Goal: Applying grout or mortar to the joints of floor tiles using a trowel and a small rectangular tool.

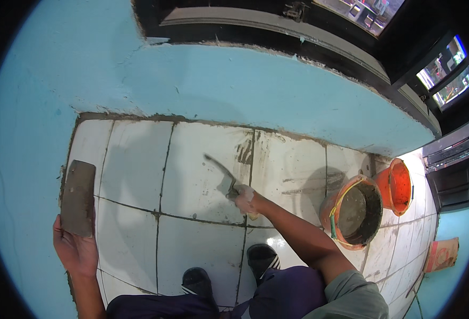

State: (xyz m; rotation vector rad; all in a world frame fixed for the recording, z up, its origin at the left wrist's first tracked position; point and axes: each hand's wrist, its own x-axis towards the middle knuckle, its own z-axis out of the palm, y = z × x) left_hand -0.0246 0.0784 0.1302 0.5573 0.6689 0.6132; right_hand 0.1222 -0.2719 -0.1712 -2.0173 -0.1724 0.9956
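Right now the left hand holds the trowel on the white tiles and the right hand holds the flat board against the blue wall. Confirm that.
Wrong: the hands are swapped. The head view shows the right hand holding the trowel on the white tiles, the left hand holding the flat board against the blue wall.

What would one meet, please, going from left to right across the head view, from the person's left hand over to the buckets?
Left hand holding a flat board → trowel → right hand → mortar-filled bucket → orange bucket → paper sack.

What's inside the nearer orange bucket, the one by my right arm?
The nearer bucket holds grey, wet-looking mortar that fills most of it. A yellow-green handle hangs at its near rim. How deep the mix goes is hidden by its own surface.
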